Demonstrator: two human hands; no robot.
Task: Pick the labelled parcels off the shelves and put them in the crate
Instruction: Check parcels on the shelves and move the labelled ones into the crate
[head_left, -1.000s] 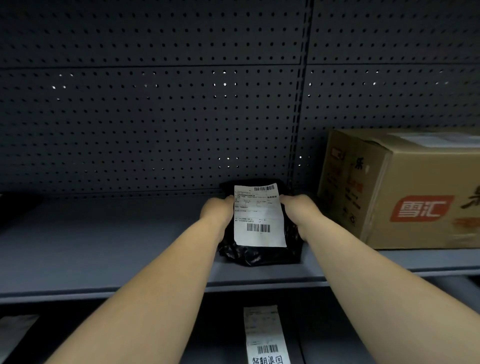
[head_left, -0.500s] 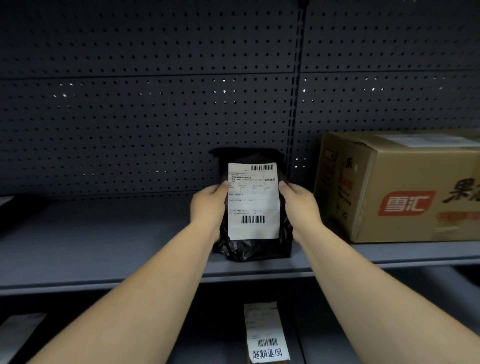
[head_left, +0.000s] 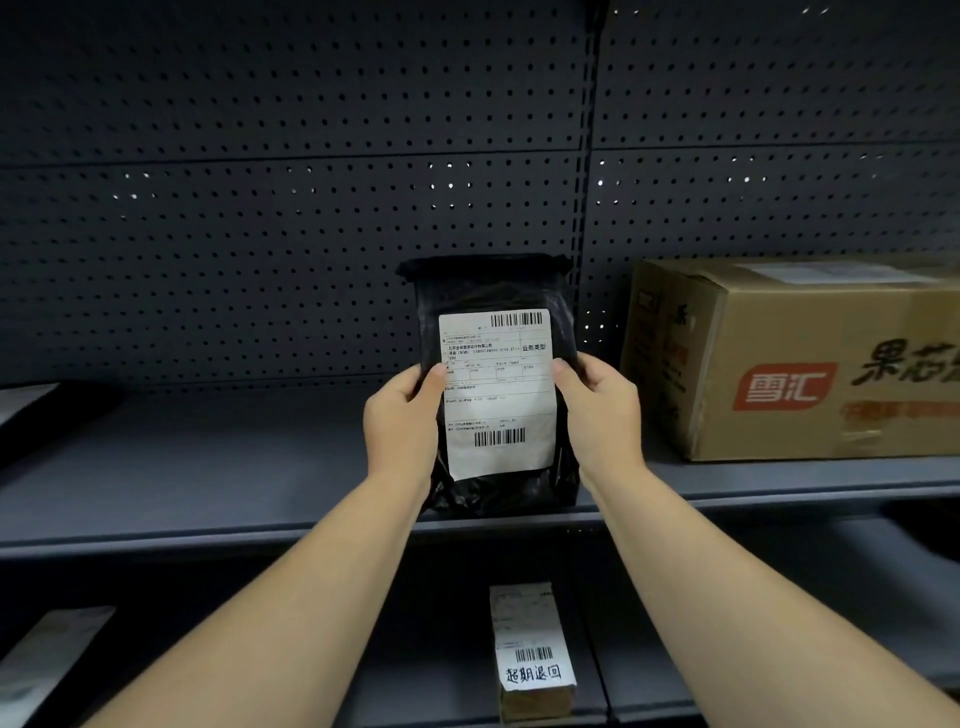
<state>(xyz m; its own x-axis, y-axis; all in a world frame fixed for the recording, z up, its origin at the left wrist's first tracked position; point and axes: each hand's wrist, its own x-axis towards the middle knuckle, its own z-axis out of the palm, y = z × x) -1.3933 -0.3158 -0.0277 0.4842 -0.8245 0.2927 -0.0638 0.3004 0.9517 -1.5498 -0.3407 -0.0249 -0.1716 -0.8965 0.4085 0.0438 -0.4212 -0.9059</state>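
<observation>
A black plastic parcel (head_left: 488, 291) with a white barcode label on its front is held upright in front of the grey shelf (head_left: 208, 467). My left hand (head_left: 400, 415) grips its left edge and my right hand (head_left: 602, 410) grips its right edge. The label faces me. The parcel's bottom edge hangs level with the shelf's front lip; whether it touches the shelf I cannot tell. No crate is in view.
A large brown cardboard box (head_left: 800, 364) with a red logo stands on the same shelf at the right. On the lower shelf lies a small labelled box (head_left: 530, 649). Other parcels show at the far left, one on the same shelf (head_left: 36, 410) and one below (head_left: 47, 654). Dark pegboard (head_left: 260, 234) backs the shelves.
Both hands have lifted the black parcel from lying on the shelf and tipped it upright, bringing it nearer to me with the label facing me.
</observation>
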